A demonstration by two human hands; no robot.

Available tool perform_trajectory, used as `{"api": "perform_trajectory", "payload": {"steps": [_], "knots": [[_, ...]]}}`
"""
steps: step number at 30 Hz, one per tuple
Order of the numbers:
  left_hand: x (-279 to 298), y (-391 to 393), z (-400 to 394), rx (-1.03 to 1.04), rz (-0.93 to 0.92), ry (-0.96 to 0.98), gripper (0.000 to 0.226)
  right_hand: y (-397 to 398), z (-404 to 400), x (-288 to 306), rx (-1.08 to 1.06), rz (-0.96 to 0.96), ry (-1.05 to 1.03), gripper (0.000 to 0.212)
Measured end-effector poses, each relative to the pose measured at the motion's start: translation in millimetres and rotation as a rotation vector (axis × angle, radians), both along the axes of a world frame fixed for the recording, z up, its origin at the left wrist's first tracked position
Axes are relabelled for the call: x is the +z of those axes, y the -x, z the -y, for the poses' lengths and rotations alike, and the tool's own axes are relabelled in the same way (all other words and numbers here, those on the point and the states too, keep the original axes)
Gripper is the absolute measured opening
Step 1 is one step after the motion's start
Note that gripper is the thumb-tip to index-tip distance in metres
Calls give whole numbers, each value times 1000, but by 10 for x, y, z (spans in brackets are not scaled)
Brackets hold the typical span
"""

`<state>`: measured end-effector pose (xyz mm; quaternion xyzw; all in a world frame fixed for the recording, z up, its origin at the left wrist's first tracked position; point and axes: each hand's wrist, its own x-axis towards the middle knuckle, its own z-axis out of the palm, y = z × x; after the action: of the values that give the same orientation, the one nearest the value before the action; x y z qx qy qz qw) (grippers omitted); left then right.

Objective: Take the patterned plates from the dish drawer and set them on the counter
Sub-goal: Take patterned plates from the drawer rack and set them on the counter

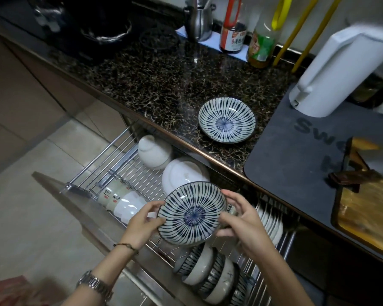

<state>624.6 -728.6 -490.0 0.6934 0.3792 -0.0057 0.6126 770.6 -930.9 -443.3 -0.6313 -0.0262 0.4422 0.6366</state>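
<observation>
Dark marbled counter [155, 85] already carries one blue-striped round ceramic plate [227, 120] at its near edge. Your left hand [142, 226] and right hand [241, 219] both grip a second matching plate [191, 214] above the open wire dish drawer [119, 164]

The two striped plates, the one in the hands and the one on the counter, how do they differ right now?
The held plate is in the air over the open dish drawer, gripped at its rim by the left hand and right hand; the counter plate rests untouched on the dark marbled counter. The held plate tilts toward the camera; the counter plate lies flat. Both share the same blue radiating stripes.
</observation>
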Motion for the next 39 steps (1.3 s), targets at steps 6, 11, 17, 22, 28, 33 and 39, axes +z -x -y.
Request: {"api": "perform_trajectory", "payload": {"steps": [6,11,17,22,28,33,39], "knots": [[383,-240,-38,-9,52,-55,41,-202,-10,257,17,103,-25,54],[671,-510,-279,-19,87,-127,42,-418,-190,472,31,185,-35,58],[992,-888,-833,-55,136,-216,40,-624,-673,582,13,291,-22,65],[1114,-1333,-1562,-128,170,-289,44,-826,-1299,595,-56,385,20,75],[1070,-2004,-2563,-306,213,-363,47,-1092,-2124,495,-204,422,69,77],[961,-2503,-3114,-442,226,-421,48,-1251,-2609,371,-322,406,133,79],[737,-2875,-3355,-465,230,-313,48,-1486,-2922,236,-433,359,179,81]]}}
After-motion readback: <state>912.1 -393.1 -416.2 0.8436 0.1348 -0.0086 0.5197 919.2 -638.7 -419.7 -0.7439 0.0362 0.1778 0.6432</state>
